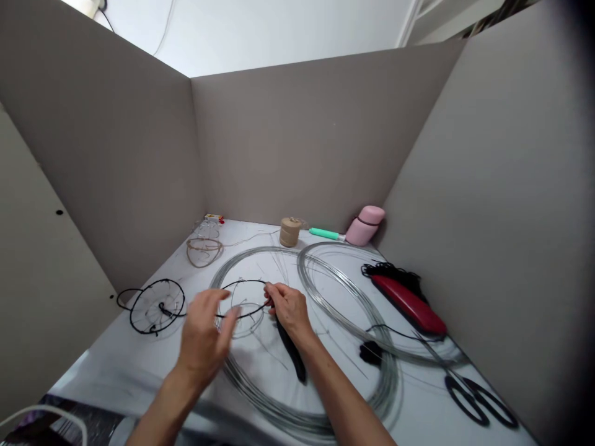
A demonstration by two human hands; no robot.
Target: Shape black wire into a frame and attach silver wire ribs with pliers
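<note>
My left hand (pixel 204 337) hovers over a small black wire hoop (pixel 242 297), its fingers blurred by motion near the hoop's left side. My right hand (pixel 288 308) is closed, pinching the hoop's right edge, and a black-handled tool (pixel 292 353) runs back along my wrist. Thin silver wires cross the hoop. Both hands work above a big coil of silver wire (pixel 307 409) lying on the white table (pixel 130 365).
A second silver coil (pixel 325 279) lies right. A finished black wire ball (pixel 155 306) sits left, a tan wire form (pixel 204 251) behind. A twine spool (pixel 290 231), green pen (pixel 324 233), pink case (pixel 365 225), red tool (pixel 409 303) and scissors (pixel 478 399) lie around. Grey partitions enclose the desk.
</note>
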